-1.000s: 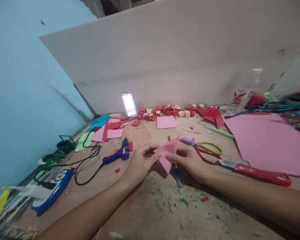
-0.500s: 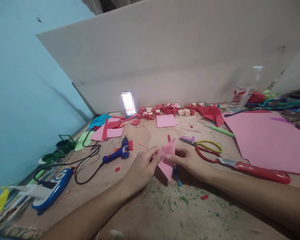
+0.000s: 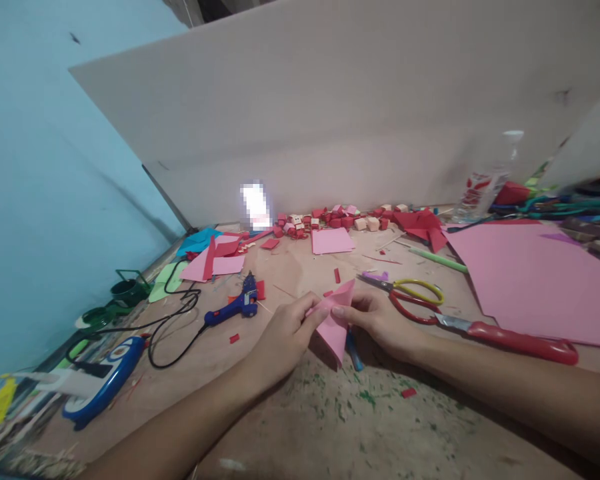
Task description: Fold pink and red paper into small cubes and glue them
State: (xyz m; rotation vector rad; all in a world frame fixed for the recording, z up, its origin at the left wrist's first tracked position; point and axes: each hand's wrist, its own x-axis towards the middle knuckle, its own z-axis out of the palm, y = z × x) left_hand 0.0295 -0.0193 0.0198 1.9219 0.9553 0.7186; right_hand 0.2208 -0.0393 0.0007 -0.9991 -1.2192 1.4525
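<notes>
A small folded piece of pink paper (image 3: 336, 327) stands on its lower point just above the wooden table (image 3: 330, 413). My left hand (image 3: 284, 337) pinches its left side with thumb and fingers closed. My right hand (image 3: 380, 320) pinches its right side, fingers curled on the paper. A blue pen (image 3: 353, 350) lies on the table right under the paper, between my hands. Yellow-handled scissors (image 3: 410, 293) lie just beyond my right hand.
A blue glue gun (image 3: 233, 308) with a black cord lies left of my hands. A red-handled knife (image 3: 510, 337) and a large pink sheet (image 3: 535, 280) lie at the right. Small red blocks (image 3: 340, 220), paper scraps and a plastic bottle (image 3: 485, 180) line the white board behind.
My hands have turned and folded the pink paper a little; it now stands narrower. The hands have stayed in nearly the same spot.
</notes>
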